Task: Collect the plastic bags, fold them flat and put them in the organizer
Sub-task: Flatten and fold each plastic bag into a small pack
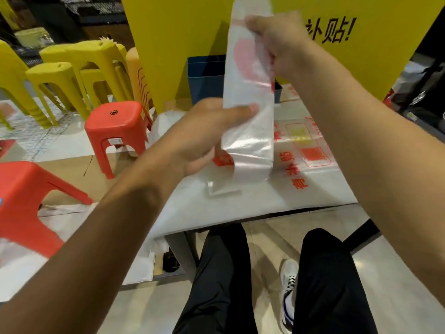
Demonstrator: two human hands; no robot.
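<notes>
A clear plastic bag (249, 90) with red print hangs as a long folded strip above the table. My right hand (277, 42) pinches it near the top. My left hand (207, 133) grips the strip lower down, thumb across its front. The strip's bottom end curls onto the table. Flat clear plastic bags (310, 150) with red and yellow print lie spread on the table under it. A dark blue box-like organizer (204, 78) stands at the table's far edge, partly hidden behind the strip.
Red stools (115, 131) and stacked yellow stools (79, 66) stand to the left. A yellow board (173, 32) with black characters rises behind the table (240, 213). White bags lie on the floor at left. My legs are below the table's front edge.
</notes>
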